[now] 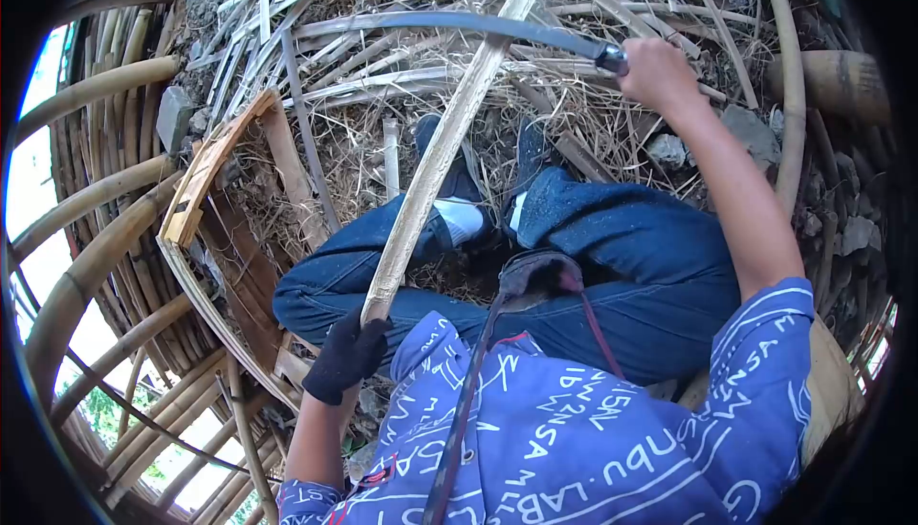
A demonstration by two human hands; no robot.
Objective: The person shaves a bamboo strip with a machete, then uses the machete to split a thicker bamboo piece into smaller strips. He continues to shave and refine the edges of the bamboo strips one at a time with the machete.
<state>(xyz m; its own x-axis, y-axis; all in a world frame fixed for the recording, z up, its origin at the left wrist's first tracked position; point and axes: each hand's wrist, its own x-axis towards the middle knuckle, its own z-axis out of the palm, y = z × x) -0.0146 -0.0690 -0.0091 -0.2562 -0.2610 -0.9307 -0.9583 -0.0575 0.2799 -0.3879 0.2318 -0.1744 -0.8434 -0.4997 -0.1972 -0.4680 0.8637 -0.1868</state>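
My left hand, in a black glove, is closed around the lower end of a long split bamboo strip. The strip slants up and away across my legs, past the top of the view. Bare and closed, my right hand grips the dark handle of a machete out at the upper right. Its long, slightly curved blade points left and crosses the bamboo strip near the strip's far part, overlapping it in this view.
Shavings and loose bamboo slats litter the ground ahead of my feet. A wooden piece stands at the left beside a bamboo pole frame. Stones and a thick bamboo pole lie at the right. A strap hangs over my shirt.
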